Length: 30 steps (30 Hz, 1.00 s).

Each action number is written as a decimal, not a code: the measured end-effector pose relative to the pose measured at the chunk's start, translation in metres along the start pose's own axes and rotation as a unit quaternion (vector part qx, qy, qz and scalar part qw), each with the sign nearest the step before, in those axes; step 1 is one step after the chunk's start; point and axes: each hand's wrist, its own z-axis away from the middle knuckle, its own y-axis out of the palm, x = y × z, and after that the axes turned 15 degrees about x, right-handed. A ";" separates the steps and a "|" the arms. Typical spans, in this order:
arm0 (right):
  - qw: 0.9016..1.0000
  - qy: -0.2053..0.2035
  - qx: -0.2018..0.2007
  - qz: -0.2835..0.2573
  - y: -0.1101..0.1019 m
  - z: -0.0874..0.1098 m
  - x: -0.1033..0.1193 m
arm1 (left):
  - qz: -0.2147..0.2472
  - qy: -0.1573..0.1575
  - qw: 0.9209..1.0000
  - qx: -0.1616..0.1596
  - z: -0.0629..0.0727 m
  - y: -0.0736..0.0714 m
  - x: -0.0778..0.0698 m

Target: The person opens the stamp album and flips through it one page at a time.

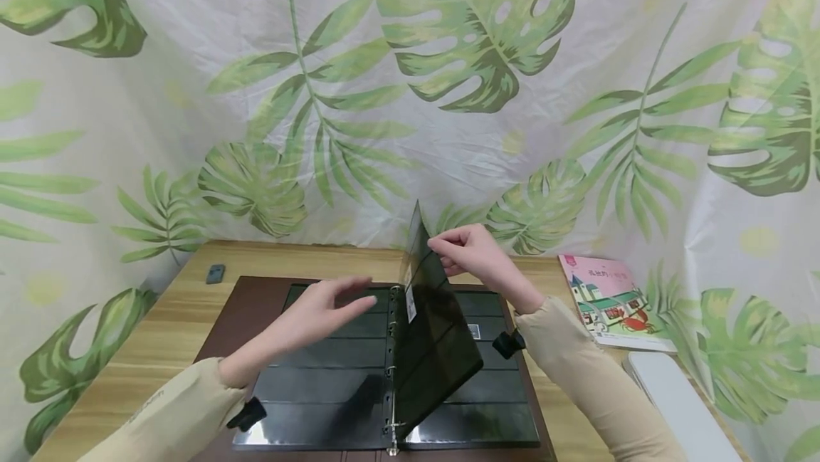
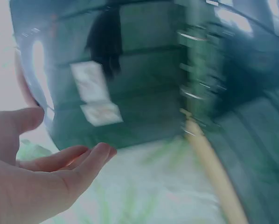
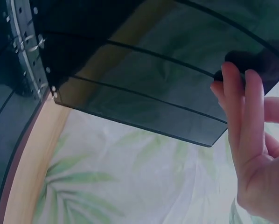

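A ring-bound album with a dark brown cover [image 1: 256, 305] lies spread on the table, its black pocket pages held by metal rings [image 1: 392, 369]. One black page [image 1: 438, 341] stands almost upright over the rings. My right hand [image 1: 474, 252] pinches this page by its outer edge, thumb on one side and fingers on the other. Two small whitish pieces [image 2: 90, 81] sit in pockets on its left-facing side, blurred in the left wrist view. My left hand [image 1: 327, 309] hovers over the left pages, fingers extended and thumb apart, holding nothing. A small pale piece [image 1: 474, 331] shows on the right page beneath.
A picture book with a pink cover [image 1: 608, 298] lies at the right of the wooden table [image 1: 186, 305]. In front of it is a long white object [image 1: 679, 405]. A small grey-blue item [image 1: 216, 274] rests at the back left. Leaf-patterned cloth [image 1: 359, 163] hangs behind.
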 end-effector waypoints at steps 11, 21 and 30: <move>1.000 -0.022 0.001 0.013 0.032 -0.021 0.015 | 0.080 0.010 0.997 0.015 -0.017 -0.009 -0.036; 0.994 -0.064 0.025 0.081 0.050 -0.025 0.019 | 0.188 -0.034 0.981 0.030 -0.014 -0.020 -0.033; 0.976 -0.093 0.037 0.192 0.057 -0.023 0.004 | 0.217 -0.046 0.975 0.019 -0.008 -0.030 -0.019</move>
